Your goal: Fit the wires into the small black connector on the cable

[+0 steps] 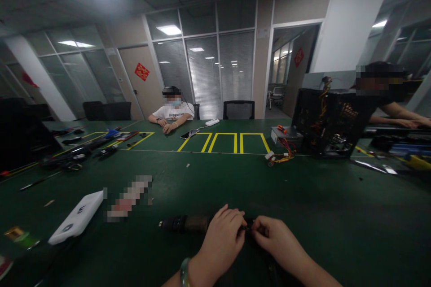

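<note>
A dark, stick-shaped electric screwdriver (194,224) with a metal tip lies on the green table, its tip pointing left. My left hand (224,235) rests over its rear part, fingers curled round it. Close by on the right, my right hand (278,237) is closed in a pinch at the tool's rear end. What sits between those fingertips is small, dark and partly hidden. A green bangle (184,271) circles my left wrist.
Left of my hands lie a white power strip-like box (78,217) and a blurred-out flat item (129,199). An open computer case (325,123) and a power supply (286,136) stand at right. Tools lie far left. Two people sit around the table (188,188).
</note>
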A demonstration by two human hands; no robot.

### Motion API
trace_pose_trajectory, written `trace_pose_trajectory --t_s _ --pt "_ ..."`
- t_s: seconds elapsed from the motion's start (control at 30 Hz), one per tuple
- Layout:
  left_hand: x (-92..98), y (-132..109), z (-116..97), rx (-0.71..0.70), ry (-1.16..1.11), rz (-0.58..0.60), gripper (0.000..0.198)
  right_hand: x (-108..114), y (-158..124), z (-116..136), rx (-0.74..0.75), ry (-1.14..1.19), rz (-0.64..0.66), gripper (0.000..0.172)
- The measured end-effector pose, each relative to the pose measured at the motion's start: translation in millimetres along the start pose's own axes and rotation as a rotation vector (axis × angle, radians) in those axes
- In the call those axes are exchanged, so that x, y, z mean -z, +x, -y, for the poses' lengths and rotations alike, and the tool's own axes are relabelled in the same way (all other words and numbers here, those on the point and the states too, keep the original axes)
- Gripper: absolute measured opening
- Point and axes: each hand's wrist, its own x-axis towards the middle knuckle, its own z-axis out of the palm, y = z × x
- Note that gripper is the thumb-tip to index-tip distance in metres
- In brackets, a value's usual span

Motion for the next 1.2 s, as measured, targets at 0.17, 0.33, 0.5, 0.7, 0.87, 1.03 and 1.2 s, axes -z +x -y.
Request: trace_pose_trajectory --t_s 0.17,0.33,0.5,0.7,0.87,1.03,1.2 --pt "0.4 1.5 -1.0 -0.004 0.015 -0.005 0.019 -0.8 0.6 -1.6 0.01 -0.019 -0.02 0.01" --pt "0.5 2.3 0.0 -0.033 0.013 0.0 0.019 -2.3 0.7 -3.7 0.012 -0.019 -0.025 0.009" --pt "-0.5 3.0 1.6 -0.068 0.012 0.008 0.022 -1.3 -1.0 -2.8 0.018 -0.004 -0.02 0.01" --pt "1.3 2.3 1.0 -0.043 0.015 0.023 0.025 -1.9 1.4 -1.4 0.025 -0.035 -0.041 0.009" --pt "1.7 1.5 0.7 -0.032 0.005 0.004 0.02 -0.5 1.1 1.0 0.025 -0.031 -0.023 0.01" --pt "3.0 1.4 -1.7 -0.035 0.019 0.007 0.017 0.2 -0.1 1.8 0.008 -0.026 -0.029 0.009" --pt "5.5 2.4 -3.8 -0.044 0.035 0.019 0.022 -0.2 0.1 1.1 0.025 -0.015 -0.023 0.009"
